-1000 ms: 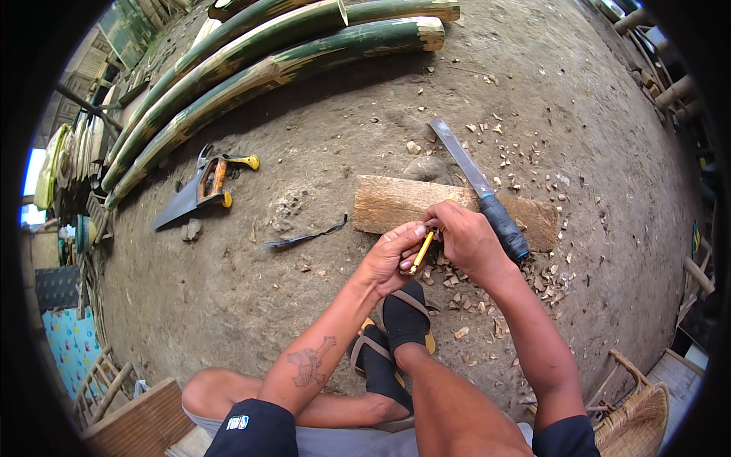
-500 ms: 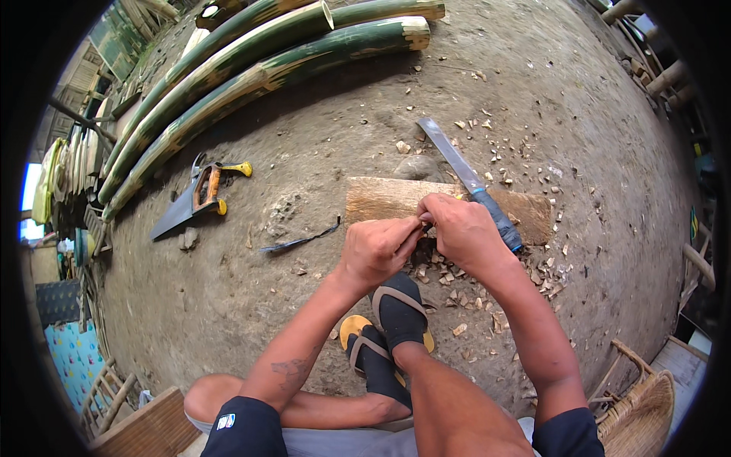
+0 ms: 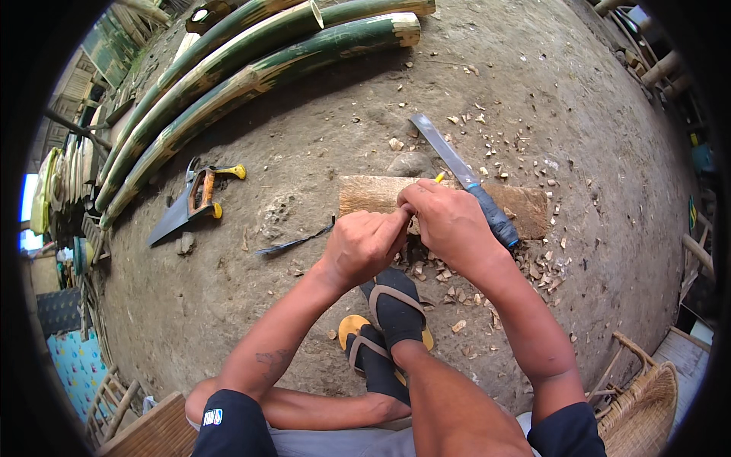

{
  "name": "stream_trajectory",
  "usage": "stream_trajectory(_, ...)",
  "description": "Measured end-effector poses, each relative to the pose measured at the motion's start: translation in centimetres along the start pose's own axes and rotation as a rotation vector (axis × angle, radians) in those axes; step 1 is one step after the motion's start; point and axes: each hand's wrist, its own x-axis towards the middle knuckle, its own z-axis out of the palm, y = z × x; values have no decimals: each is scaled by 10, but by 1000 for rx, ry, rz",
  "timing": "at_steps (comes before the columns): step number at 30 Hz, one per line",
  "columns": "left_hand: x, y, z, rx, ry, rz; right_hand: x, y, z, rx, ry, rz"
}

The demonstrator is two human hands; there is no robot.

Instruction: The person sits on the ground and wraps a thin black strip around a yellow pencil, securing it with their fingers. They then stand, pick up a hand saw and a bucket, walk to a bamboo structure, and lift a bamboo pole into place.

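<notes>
My left hand (image 3: pixel 364 245) and my right hand (image 3: pixel 451 222) meet fingertip to fingertip above the near edge of a wooden block (image 3: pixel 367 195). Both are closed in a pinch. Whatever they hold is too small and too covered by the fingers to name. A small yellow piece (image 3: pixel 440 177) shows just beyond my right hand; whether it is held or lies on the block I cannot tell. Across the block rests a machete (image 3: pixel 449 152), its dark wrapped handle beside my right hand. A thin black strip (image 3: pixel 293 244) lies on the ground left of my left hand.
A handsaw (image 3: pixel 175 219) and a yellow-handled hammer (image 3: pixel 232 172) lie on the dirt at left. Thick green bamboo poles (image 3: pixel 304 67) are stacked at the far left. Wood chips (image 3: pixel 533 270) litter the ground around the block. A woven basket (image 3: pixel 643 407) stands at lower right.
Both hands have shifted slightly left, still pinched together. The yellow piece now shows more beyond my right hand. The whole view has shifted a little.
</notes>
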Motion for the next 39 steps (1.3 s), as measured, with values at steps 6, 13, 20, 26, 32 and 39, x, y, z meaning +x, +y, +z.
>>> stream_trajectory(6, 3, 18, 0, -823, 38, -921, -9, -2, 3, 249, 237, -69)
stream_trajectory(13, 9, 23, -14, -1310, 4, -1086, -16, -6, 1, 278, 318, -116)
stream_trajectory(20, 10, 24, -18, -1509, 42, -1130, -18, -10, 4, 222, 402, -62)
stream_trajectory(26, 11, 28, -19, -1379, 98, -1086, -17, -11, 7, 306, 448, -76)
stream_trajectory(32, 13, 35, -17, -1210, 177, -1029, -18, -9, 1, 271, 367, -112)
stream_trajectory(39, 16, 41, -20, -927, 170, -968, -18, -13, 0, 208, 340, -133)
